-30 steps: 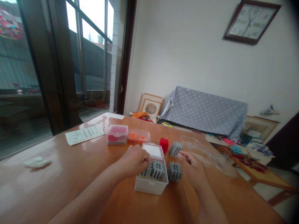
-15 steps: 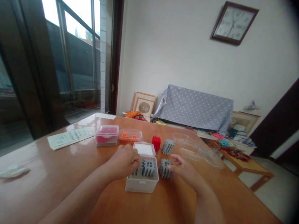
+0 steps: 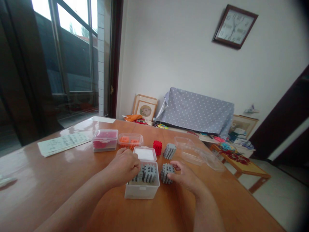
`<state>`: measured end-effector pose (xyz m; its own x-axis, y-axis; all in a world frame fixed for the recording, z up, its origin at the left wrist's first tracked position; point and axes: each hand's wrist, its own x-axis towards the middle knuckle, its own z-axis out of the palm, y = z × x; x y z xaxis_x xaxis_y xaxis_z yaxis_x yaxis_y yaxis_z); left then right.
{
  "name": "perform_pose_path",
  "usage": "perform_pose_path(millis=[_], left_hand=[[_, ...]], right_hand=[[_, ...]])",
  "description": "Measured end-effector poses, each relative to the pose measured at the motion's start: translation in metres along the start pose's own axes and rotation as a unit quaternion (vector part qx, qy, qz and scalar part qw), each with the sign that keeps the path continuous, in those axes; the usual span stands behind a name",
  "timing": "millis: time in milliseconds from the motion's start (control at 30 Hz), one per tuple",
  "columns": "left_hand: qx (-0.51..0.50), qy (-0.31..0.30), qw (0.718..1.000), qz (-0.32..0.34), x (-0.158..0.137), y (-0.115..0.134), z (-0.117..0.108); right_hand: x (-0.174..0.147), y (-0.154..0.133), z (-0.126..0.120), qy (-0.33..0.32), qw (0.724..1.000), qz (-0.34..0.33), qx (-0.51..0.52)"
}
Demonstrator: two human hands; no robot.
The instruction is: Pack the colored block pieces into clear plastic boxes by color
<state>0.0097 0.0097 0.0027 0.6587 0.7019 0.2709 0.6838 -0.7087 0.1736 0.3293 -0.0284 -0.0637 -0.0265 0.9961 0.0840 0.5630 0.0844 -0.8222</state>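
A clear plastic box (image 3: pixel 142 192) with its lid (image 3: pixel 145 154) tipped back stands in front of me, holding grey interlocking block pieces (image 3: pixel 149 173). My left hand (image 3: pixel 126 163) reaches over the box's left side with curled fingers; the fingertips and anything in them are hidden. Right of the box sits a grey block cube (image 3: pixel 166 174) on the table. My right hand (image 3: pixel 184 176) is beside that cube, thumb and fingers apart, the thumb at its right edge. Behind it stand a second grey cube (image 3: pixel 170 151) and a red cube (image 3: pixel 157 148).
A lidded box with pink contents (image 3: pixel 105 140) and a clear tub of orange pieces (image 3: pixel 130 140) stand at the back left. Printed sheets (image 3: pixel 64 144) lie further left. Clear empty trays (image 3: pixel 193 154) lie at the back right of the wooden table (image 3: pixel 116 212).
The camera view has turned slightly right, so everything appears shifted left. My right thumb has come closer to the near grey cube. My left hand stays over the box.
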Motion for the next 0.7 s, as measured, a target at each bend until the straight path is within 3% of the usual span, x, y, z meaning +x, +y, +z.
perform_pose_path(millis=[233, 433, 700], left_hand=[[0.003, 0.0, 1.0, -0.002, 0.0, 0.002, -0.001], [0.002, -0.009, 1.0, -0.003, 0.0, 0.002, -0.002], [-0.019, 0.001, 1.0, -0.008, -0.002, 0.001, -0.001]], right_hand=[[0.0, -0.002, -0.004, 0.007, 1.0, -0.013, -0.024], [0.0, -0.015, -0.006, 0.057, 0.995, -0.041, -0.064], [0.0, -0.05, 0.023, 0.046, 0.99, -0.119, -0.064]])
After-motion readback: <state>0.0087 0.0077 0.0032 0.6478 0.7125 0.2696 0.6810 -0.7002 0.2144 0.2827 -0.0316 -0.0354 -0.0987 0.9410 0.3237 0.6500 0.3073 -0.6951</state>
